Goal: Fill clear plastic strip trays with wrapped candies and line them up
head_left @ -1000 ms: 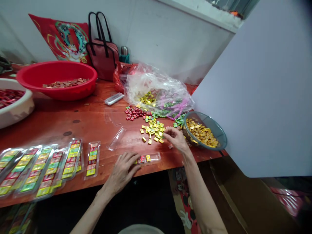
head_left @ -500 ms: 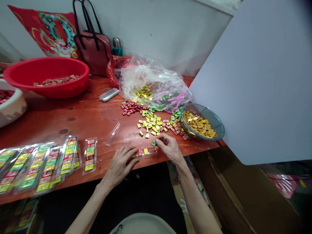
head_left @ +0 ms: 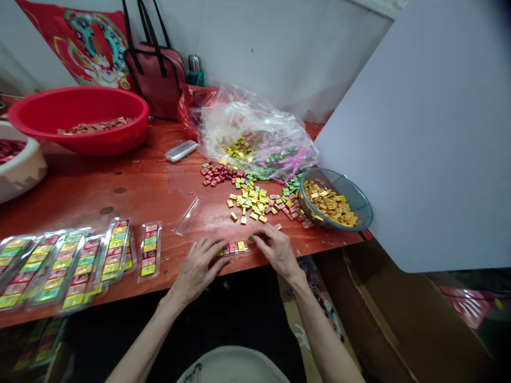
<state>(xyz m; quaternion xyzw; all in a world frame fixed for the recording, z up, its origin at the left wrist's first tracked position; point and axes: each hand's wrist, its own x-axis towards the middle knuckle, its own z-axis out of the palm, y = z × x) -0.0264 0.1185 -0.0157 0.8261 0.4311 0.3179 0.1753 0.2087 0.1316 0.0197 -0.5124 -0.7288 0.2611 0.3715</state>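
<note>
At the table's front edge lies a narrow clear plastic tray (head_left: 250, 248) with a few small wrapped pieces in a row, red and yellow ones showing. My left hand (head_left: 203, 259) grips its left end, thumb on the near side and fingers over the far side, covering that part of the row. Between thumb and fingertips, my right hand (head_left: 275, 249) pinches a small green wrapped piece (head_left: 251, 237) just above the tray's right part. Loose yellow pieces (head_left: 251, 199) are scattered beyond the hands, beside red, green and pinkish ones.
Filled trays (head_left: 74, 266) lie in a row on the left. A grey-green bowl (head_left: 365, 213) of gold pieces stands right, near a large pale panel (head_left: 419, 138). Behind are a clear plastic bag (head_left: 255, 117), a red basin (head_left: 115, 143) and a white basin (head_left: 27, 173).
My right hand has brought the green piece slightly left and down, closer to the tray. My left hand stays on the tray. The camera view has shifted slightly.
</note>
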